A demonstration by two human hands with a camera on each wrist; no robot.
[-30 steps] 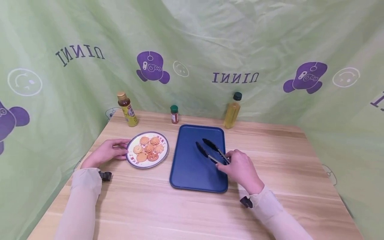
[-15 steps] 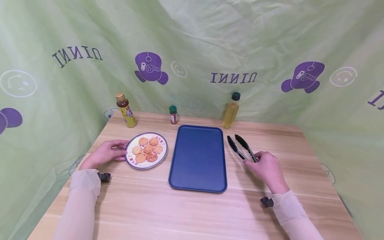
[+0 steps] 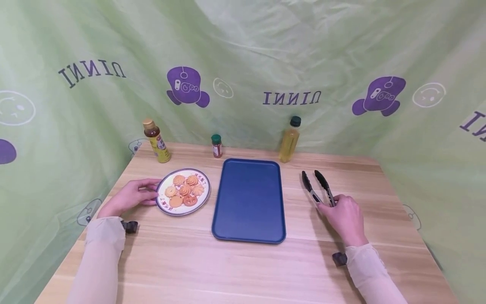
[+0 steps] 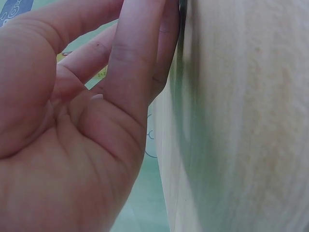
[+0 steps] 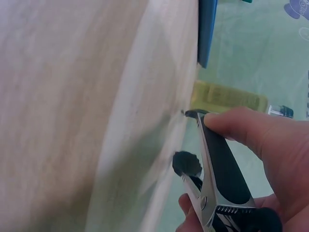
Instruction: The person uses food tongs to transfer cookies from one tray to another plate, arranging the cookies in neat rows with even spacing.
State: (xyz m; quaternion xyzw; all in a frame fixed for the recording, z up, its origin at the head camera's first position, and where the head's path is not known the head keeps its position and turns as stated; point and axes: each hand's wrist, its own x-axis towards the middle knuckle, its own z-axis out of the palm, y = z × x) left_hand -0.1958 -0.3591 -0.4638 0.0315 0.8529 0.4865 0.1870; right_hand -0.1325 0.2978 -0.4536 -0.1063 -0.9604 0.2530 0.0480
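In the head view my left hand is at the left rim of a round white plate with a dark blue edge, its thumb and fingers holding that rim. Several cookies lie on the plate. In the left wrist view the left hand appears palm-side, fingers bent near the tabletop; the plate is mostly hidden there. My right hand grips metal tongs with black tips. The tongs are spread, with nothing between their tips, right of the blue tray. The right wrist view shows the thumb along one tong arm.
Along the back of the wooden table stand a yellow-labelled bottle, a small green-capped spice jar and a bottle of yellow oil. A green printed curtain hangs behind and at both sides.
My right hand has carried the tongs from over the tray to the right, beyond its edge. The left hand stays at the plate. The head view has shifted slightly.
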